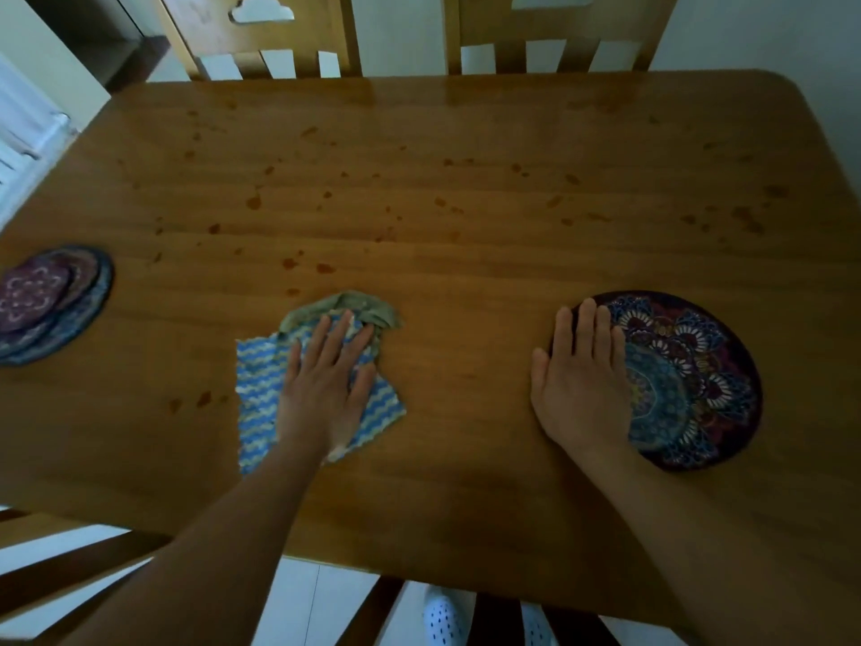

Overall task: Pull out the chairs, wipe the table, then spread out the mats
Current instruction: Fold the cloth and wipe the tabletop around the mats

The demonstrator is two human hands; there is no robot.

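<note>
Spotted table (466,202), far chairs (261,35) cropped, mat stack (51,300) edge-cut.

From my remote view, the stack of round patterned mats (44,303) is cut off by the left edge; I cannot count its layers. The right hand (580,380) covers the left part of the round dark mandala-patterned mat (694,384). The left hand (326,380) hides the middle of the blue-and-white wavy-striped cloth (261,380). Two wooden chair backs (261,35) run off the top edge. The wooden table (466,202) runs off both sides.
</note>
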